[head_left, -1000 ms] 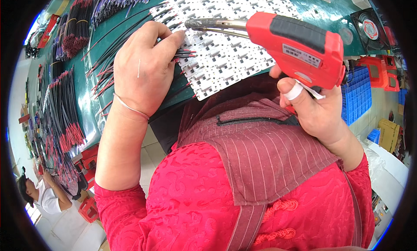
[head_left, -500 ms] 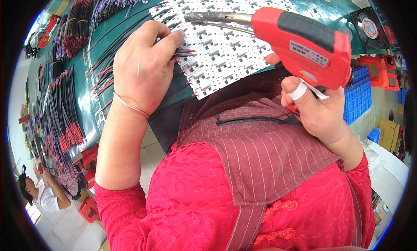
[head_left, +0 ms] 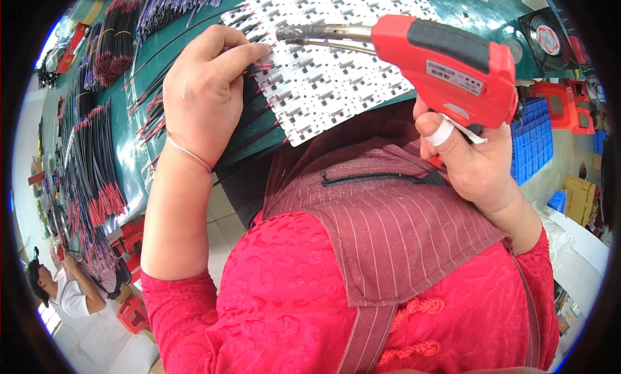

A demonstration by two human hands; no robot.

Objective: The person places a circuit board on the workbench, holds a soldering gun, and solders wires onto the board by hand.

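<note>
The red soldering gun (head_left: 446, 67) has risen slightly, its metal tip (head_left: 291, 32) moving left toward the fingertips (head_left: 259, 51).

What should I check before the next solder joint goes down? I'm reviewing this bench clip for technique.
1. Right hand has a firm grip on the red soldering gun: ok.
2. Gun's metal tip is over the white circuit panel: ok.
3. Left hand pins the red and black wires at the panel's edge: ok.
4. Left fingertips are clear of the hot tip: not ok, they sit close beside it.
5. Tip actually touches a pad: cannot tell.
6. Spare wire bundles lie away from the gun: ok.
</note>
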